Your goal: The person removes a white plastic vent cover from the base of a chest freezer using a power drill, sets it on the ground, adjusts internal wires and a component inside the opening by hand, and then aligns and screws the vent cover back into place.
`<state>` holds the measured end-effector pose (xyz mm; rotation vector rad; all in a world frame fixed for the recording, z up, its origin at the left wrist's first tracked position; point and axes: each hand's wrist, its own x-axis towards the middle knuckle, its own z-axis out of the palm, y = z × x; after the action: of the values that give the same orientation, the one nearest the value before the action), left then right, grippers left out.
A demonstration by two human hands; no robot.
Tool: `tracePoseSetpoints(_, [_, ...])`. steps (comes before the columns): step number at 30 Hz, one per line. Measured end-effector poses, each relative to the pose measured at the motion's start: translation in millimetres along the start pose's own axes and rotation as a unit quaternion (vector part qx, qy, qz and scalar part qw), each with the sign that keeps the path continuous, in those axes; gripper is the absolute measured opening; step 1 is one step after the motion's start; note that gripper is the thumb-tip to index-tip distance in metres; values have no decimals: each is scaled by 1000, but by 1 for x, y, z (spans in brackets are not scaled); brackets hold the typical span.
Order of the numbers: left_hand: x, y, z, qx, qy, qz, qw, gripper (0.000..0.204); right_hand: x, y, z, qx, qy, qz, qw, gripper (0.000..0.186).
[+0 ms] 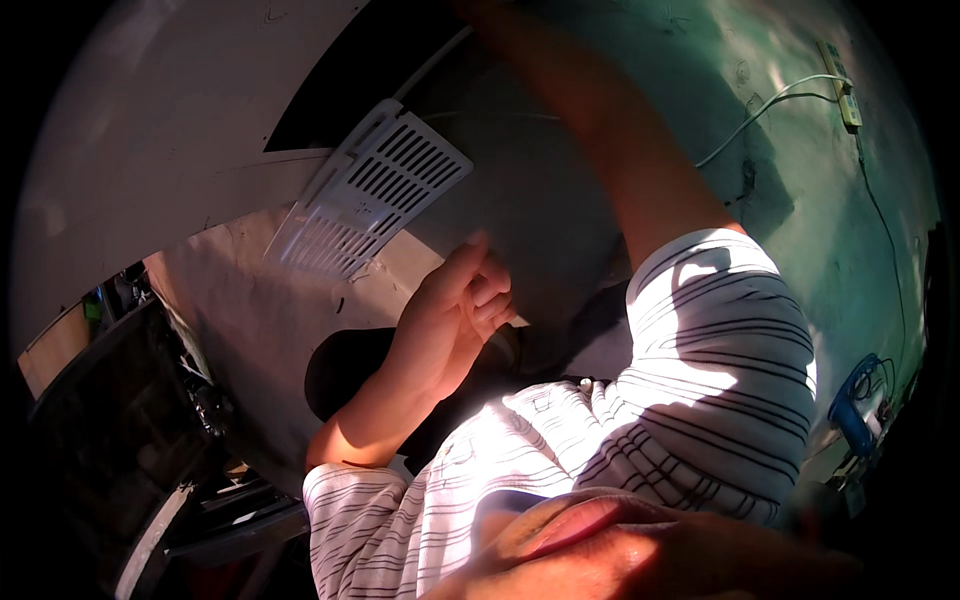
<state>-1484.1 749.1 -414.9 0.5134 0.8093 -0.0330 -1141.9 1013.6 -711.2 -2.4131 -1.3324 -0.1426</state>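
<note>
My left hand (466, 308) is raised in front of my body, its fingers curled in and the thumb lying along them; nothing shows in it. Up and to its left is a white slotted plastic rack (405, 170), tilted against a dark opening (345, 85) and apart from the hand. My right arm (625, 140) stretches far forward to the top edge. There the right hand (490, 14) is in deep shadow and partly cut off, so its fingers cannot be made out.
A broad pale panel (150, 130) fills the upper left. On the right, a power strip (842, 88) with cables lies on the greenish surface, and a blue object (853, 405) with wires is farther down. Dark furniture (120, 420) stands at the lower left.
</note>
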Motion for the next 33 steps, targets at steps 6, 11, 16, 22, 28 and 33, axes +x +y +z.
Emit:
tracePoseSetpoints(6, [6, 0, 4, 2, -31, -24, 999, 34, 3, 47, 22, 589, -17, 174, 789, 33])
tracePoseSetpoints(11, [-2, -1, -2, -13, 5, 4, 1000, 34, -16, -25, -37, 816, -1, 335, 472, 25])
tracePoseSetpoints(16, [1, 0, 1, -4, 3, -6, 1000, 34, -20, -13, -47, 797, 33, 322, 510, 27])
tracePoseSetpoints(22, [2, 1, -1, -9, 1, -10, 1000, 34, -18, -13, -45, 604, -41, 274, 747, 29])
tracePoseSetpoints(28, [3, 3, 7, 1, 2, -22, 1000, 36, -17, 15, -33, 43, 7, 4, 999, 33])
tracePoseSetpoints(33, [3, 1, 2, -30, 22, -3, 999, 34, -21, -17, -35, 572, 7, 261, 777, 33])
